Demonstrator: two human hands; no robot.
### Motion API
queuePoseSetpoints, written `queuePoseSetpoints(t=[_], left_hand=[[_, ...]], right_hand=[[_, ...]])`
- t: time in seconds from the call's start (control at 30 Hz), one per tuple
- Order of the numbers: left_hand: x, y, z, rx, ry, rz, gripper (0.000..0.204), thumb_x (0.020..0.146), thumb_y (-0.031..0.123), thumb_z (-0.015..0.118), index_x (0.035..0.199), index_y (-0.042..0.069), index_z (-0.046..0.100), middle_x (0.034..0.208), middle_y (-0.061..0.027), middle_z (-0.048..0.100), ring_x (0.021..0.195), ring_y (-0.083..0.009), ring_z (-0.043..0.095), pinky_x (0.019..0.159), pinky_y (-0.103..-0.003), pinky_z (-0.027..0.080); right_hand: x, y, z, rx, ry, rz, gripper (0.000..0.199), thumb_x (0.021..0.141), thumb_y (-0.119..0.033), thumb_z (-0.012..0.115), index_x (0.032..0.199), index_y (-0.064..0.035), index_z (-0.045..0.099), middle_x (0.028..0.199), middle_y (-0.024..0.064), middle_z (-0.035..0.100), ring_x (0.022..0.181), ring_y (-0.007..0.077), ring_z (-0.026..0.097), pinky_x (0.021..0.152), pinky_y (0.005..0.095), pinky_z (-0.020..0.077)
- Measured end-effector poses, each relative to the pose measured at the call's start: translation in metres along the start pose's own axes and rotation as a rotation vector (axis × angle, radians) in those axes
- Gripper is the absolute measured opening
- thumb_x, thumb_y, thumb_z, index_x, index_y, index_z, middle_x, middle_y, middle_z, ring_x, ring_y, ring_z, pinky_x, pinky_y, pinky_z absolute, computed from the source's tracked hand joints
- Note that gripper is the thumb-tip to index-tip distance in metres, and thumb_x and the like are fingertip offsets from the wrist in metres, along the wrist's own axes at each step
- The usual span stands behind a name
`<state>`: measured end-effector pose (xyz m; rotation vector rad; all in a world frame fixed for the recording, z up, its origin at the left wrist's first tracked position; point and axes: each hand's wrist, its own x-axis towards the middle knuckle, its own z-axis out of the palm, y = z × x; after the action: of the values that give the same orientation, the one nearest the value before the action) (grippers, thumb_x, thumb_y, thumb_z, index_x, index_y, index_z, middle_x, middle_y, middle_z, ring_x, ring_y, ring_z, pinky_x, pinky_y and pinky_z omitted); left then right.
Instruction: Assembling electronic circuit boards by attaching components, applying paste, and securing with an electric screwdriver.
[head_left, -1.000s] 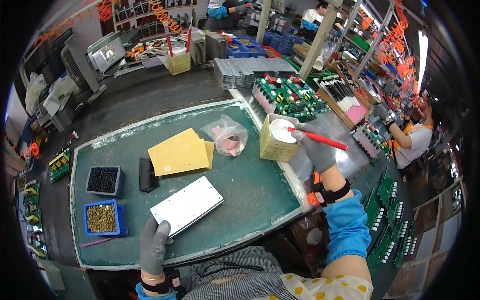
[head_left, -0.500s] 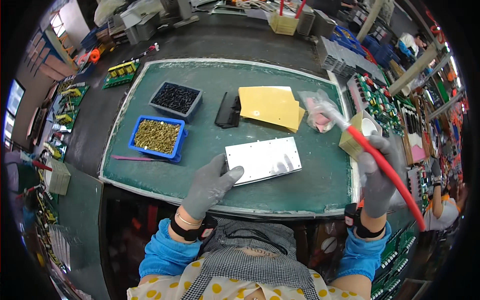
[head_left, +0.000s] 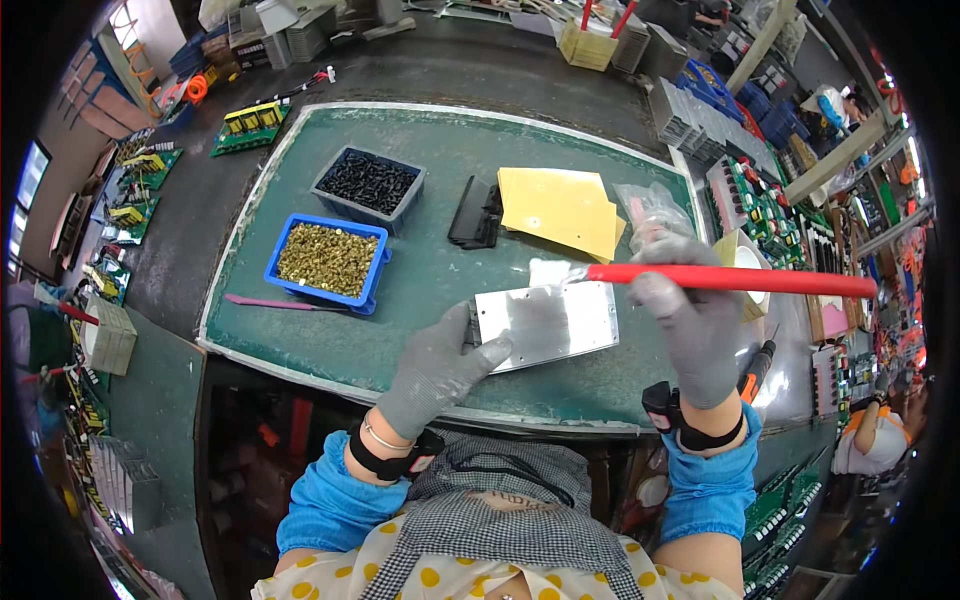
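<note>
A bare metal plate (head_left: 550, 322) lies flat on the green mat (head_left: 420, 160) near its front edge. My left hand (head_left: 440, 365), in a grey glove, rests on the plate's left end and steadies it. My right hand (head_left: 690, 315), also gloved, holds a red-handled brush (head_left: 735, 280) level above the plate, with its whitish tip over the plate's far edge.
On the mat sit a blue tray of brass screws (head_left: 328, 260), a dark tray of black screws (head_left: 368, 183), a black part (head_left: 477, 212), yellow sheets (head_left: 560, 210), a clear plastic bag (head_left: 655, 205) and a pink pen (head_left: 270, 301). Green circuit boards (head_left: 760, 205) lie to the right, and a person (head_left: 880, 440) works there.
My view has swung back to the mat. My right hand brought the brush from the pot at the right over to the plate. My left hand moved onto the plate's left end.
</note>
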<state>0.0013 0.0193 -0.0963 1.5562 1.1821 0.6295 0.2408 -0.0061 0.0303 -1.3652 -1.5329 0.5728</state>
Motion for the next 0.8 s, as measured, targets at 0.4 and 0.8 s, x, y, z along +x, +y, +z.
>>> queuePoseSetpoints(t=[0.4, 0.8], left_hand=[[-0.003, 0.004, -0.001, -0.101, -0.001, 0.038, 0.077, 0.084, 0.049, 0.071, 0.134, -0.005, 0.048, 0.110, -0.0199, 0.068, 0.098, -0.0259, 0.069, 0.087, -0.035, 0.052], [-0.001, -0.002, 0.002, -0.121, 0.010, 0.061, 0.076, 0.085, 0.050, 0.069, 0.134, -0.004, 0.048, 0.106, -0.0203, 0.069, 0.094, -0.0272, 0.070, 0.083, -0.035, 0.054]], right_hand=[[-0.020, 0.008, 0.000, 0.317, 0.113, 0.029, 0.023, 0.089, -0.013, 0.065, 0.107, 0.0014, 0.062, 0.090, 0.0062, 0.064, 0.077, 0.0124, 0.062, 0.073, 0.0260, 0.0507], [-0.011, 0.012, 0.019, 0.071, -0.098, 0.074, 0.018, 0.083, -0.016, 0.072, 0.091, -0.0015, 0.066, 0.089, 0.0086, 0.066, 0.080, 0.0204, 0.061, 0.076, 0.0322, 0.0487]])
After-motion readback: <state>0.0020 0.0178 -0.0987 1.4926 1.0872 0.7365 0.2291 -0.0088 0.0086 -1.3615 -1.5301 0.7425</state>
